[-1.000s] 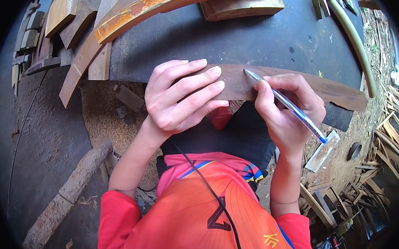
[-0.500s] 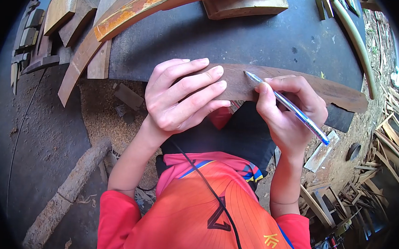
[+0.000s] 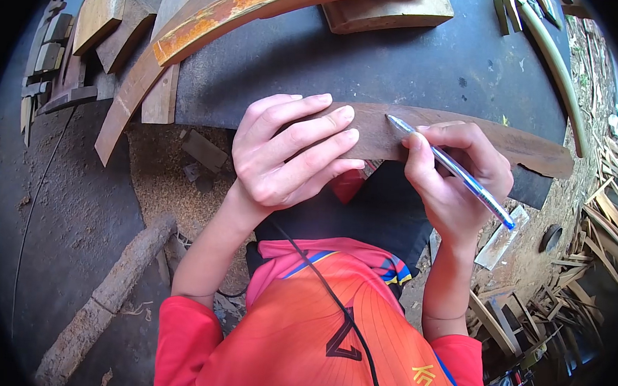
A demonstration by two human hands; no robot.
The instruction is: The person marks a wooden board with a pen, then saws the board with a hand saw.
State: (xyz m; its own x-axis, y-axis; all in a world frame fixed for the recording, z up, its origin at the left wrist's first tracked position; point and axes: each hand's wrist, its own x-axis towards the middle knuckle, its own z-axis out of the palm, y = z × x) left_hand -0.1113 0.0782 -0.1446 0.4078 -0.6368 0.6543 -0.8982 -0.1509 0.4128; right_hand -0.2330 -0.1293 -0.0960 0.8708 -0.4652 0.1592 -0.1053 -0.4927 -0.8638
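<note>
A dark brown, slightly curved wooden board (image 3: 545,156) lies along the near edge of the dark table. My left hand (image 3: 287,149) spans its left part, fingers stretched across the top face and thumb along the near edge, gripping it. In a pinch between thumb and fingers, my right hand (image 3: 462,177) holds a ballpoint pen (image 3: 475,189) with a clear and blue barrel. The pen's tip meets the board's upper face just right of my left fingertips, its back end slanting down to the right. My left hand and wrist hide the board's left end.
Across the table (image 3: 430,66) at the back left lies a long curved timber (image 3: 219,35), beside a wooden block (image 3: 387,14). Wood pieces (image 3: 101,10) are piled at the far left. A pale curved rod (image 3: 557,74) lies at the right. Wood scraps (image 3: 604,232) cover the ground there.
The whole view has shifted slightly, so everything appears a little further right and down. Both hands, the pen and the board keep nearly the same places relative to each other.
</note>
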